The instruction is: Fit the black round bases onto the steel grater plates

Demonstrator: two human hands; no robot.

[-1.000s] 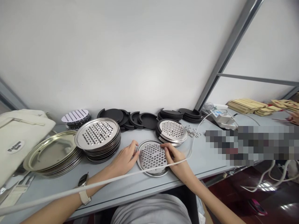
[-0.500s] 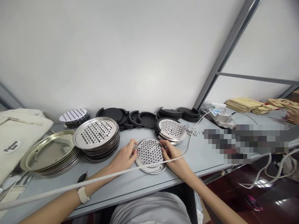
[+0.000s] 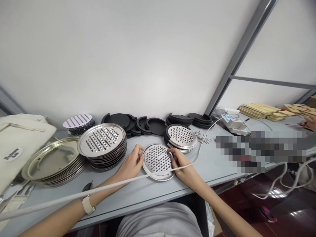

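A round metal grater plate (image 3: 158, 158) with rows of holes lies low over the table in front of me, its rim slightly tilted. My left hand (image 3: 130, 162) pinches its left edge, while my right hand (image 3: 181, 161) grips the right edge with bent fingers. Just behind, a stack of similar grater plates in black holders (image 3: 181, 135) stands close to my right hand. To the left of my left hand rises a tall stack of larger grater plates (image 3: 102, 141). A white cable (image 3: 138, 179) crosses in front of the held plate and my right hand.
Black round holders (image 3: 156, 125) line the wall. Gold-toned round trays (image 3: 53, 161) and a cream bag (image 3: 23, 141) are at left. Metal clips (image 3: 203, 138), a white box (image 3: 233, 123) and beige pieces (image 3: 258, 110) lie rightward; another person's hand (image 3: 309, 122) is at far right.
The held plate has risen and tilted a little, so its holes look different. Both hands stay at its edges, the left shifted slightly. The other person's hand has moved slightly.
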